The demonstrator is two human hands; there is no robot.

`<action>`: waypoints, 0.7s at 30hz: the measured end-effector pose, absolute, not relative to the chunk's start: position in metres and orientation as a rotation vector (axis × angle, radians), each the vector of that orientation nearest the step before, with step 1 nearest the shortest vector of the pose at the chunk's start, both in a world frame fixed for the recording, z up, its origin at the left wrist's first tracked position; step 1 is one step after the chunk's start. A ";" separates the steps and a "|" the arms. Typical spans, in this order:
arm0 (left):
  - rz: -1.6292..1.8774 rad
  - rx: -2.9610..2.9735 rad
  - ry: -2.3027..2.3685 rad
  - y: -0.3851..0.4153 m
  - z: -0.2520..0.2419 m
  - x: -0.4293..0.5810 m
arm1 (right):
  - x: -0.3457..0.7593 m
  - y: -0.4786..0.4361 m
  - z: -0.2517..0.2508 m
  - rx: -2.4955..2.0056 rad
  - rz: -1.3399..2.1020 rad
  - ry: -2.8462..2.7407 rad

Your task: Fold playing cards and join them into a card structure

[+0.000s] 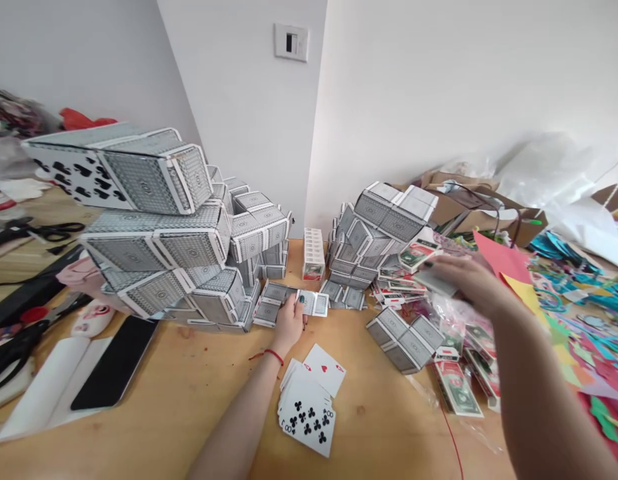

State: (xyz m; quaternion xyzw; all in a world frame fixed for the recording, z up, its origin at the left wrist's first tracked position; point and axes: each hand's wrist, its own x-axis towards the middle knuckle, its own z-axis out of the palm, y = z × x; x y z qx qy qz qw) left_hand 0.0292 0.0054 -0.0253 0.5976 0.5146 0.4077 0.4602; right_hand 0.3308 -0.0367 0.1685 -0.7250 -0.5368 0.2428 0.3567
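Observation:
My left hand (289, 321), with a red cord at the wrist, is closed on a folded playing card (315, 303) with a grey patterned back. Just beside it lies a low block of folded cards (269, 308). Over the card packets at the right is my right hand (461, 280), slightly blurred, its fingers closed on a flat grey-backed piece that looks like a playing card (435, 281). Between my forearms a fanned pile of loose cards (309, 413) lies face up, an eight of clubs on top and an ace of hearts (325, 369) behind.
A tall stack of folded-card blocks (163, 240) rises at left, a smaller stack (379, 220) at right. One block (406, 340) stands alone. Red-and-green card packets (457, 387) lie near it. A black phone (116, 363) and scissors (26, 353) are at left, coloured paper (513, 267) at right.

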 end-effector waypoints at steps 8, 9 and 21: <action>1.066 1.345 1.244 0.004 -0.025 0.028 | 0.186 -0.038 0.017 -1.310 1.071 -0.879; 1.073 1.335 1.247 0.004 -0.024 0.028 | 0.181 -0.035 0.003 -1.296 1.020 -0.791; 1.083 1.311 1.250 0.004 -0.023 0.027 | 0.180 -0.032 -0.021 -1.214 1.057 -0.755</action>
